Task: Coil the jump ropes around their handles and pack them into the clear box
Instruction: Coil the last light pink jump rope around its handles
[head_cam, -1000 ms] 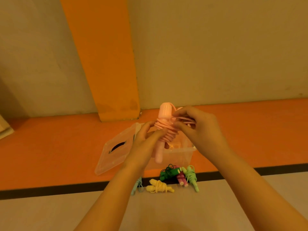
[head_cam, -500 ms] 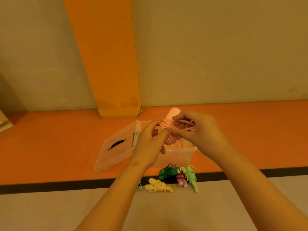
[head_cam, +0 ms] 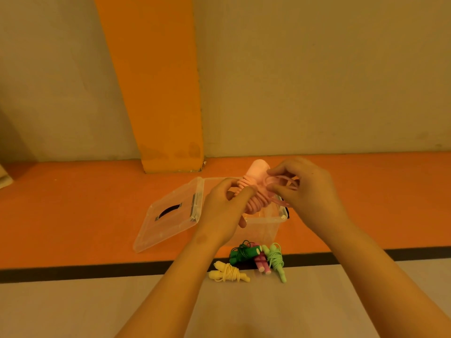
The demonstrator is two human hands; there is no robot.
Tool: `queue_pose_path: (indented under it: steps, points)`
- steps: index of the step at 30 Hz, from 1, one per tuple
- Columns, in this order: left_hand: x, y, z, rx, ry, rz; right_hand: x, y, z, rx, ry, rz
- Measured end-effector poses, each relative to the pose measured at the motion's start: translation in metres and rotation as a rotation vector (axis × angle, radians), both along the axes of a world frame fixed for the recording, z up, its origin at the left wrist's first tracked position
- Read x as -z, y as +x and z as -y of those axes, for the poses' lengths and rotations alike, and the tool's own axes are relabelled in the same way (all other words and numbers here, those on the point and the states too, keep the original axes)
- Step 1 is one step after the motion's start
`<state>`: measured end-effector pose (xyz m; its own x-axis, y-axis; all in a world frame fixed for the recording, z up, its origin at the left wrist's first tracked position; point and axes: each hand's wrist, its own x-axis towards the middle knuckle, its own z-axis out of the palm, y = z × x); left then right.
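left hand [head_cam: 223, 211] grips pink jump rope [head_cam: 253, 191] handles above open clear box [head_cam: 263, 228]; right hand [head_cam: 305, 191] pinches its loose loop; four coiled ropes [head_cam: 253, 262] on floor just beside box; no readable writing

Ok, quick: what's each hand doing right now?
Left hand: grips the pink jump rope by its coiled handles.
Right hand: pinches a loose loop of the same rope.

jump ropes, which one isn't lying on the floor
The light pink jump rope, gripped by the left hand and right hand. The yellow, dark green, magenta and light green ones lie on the floor.
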<state>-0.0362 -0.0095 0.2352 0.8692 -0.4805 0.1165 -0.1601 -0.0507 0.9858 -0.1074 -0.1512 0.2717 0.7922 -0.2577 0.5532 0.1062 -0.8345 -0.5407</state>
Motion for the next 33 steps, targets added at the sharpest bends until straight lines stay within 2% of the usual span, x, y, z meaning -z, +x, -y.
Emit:
queue_pose_path:
  steps: [5, 12, 18, 24, 33]
  points:
    - [0.004, -0.012, -0.002, -0.005, 0.020, 0.008, 0.009, -0.006, -0.017, -0.001, -0.040, 0.000]
    - [0.007, -0.019, -0.011, -0.058, 0.016, -0.011, 0.018, -0.016, -0.029, -0.008, -0.037, -0.100]
    - [0.004, -0.030, -0.018, -0.003, 0.061, 0.067, 0.009, -0.029, -0.026, -0.021, 0.160, -0.115]
    - [0.001, -0.035, -0.021, -0.001, 0.052, 0.084, 0.013, -0.030, -0.032, 0.003, -0.067, -0.071]
    - [0.008, -0.022, -0.022, 0.035, 0.111, 0.075, 0.017, -0.021, -0.030, -0.016, -0.099, -0.144]
